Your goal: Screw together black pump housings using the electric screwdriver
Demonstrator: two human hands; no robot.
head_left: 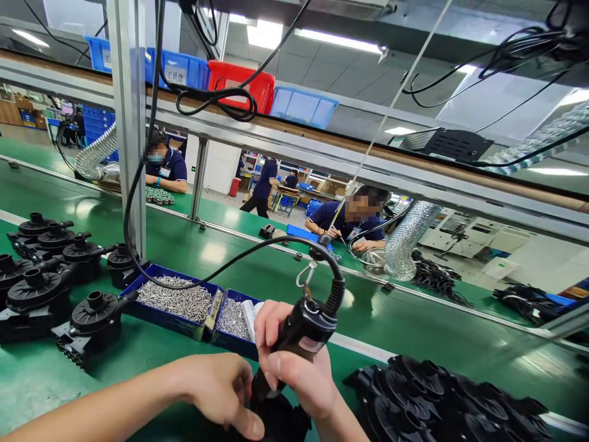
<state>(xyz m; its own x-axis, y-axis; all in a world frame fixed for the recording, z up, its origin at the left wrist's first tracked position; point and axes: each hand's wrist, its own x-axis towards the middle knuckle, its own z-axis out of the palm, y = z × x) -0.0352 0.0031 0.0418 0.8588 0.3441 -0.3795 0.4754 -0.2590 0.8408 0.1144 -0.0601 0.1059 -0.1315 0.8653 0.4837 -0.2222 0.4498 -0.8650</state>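
My right hand (304,374) is wrapped round a black electric screwdriver (301,328), its thick cable looping up from the top end. The tool tilts down toward a dark blower housing (283,420) at the bottom edge, where its tip is hidden. My left hand (218,387) has its fingers curled and its thumb on the side of that housing. Just beyond my hands, a blue bin of long screws (177,301) stands beside a smaller bin of short screws (234,319). A pale tube-like piece lies by the smaller bin, partly behind my right fingers.
Several black blower units (94,319) stand on the green bench (151,377) at left. More black housings (409,399) are heaped at right. A metal post (131,123) and overhead shelf carry hanging cables. Co-workers sit across the line.
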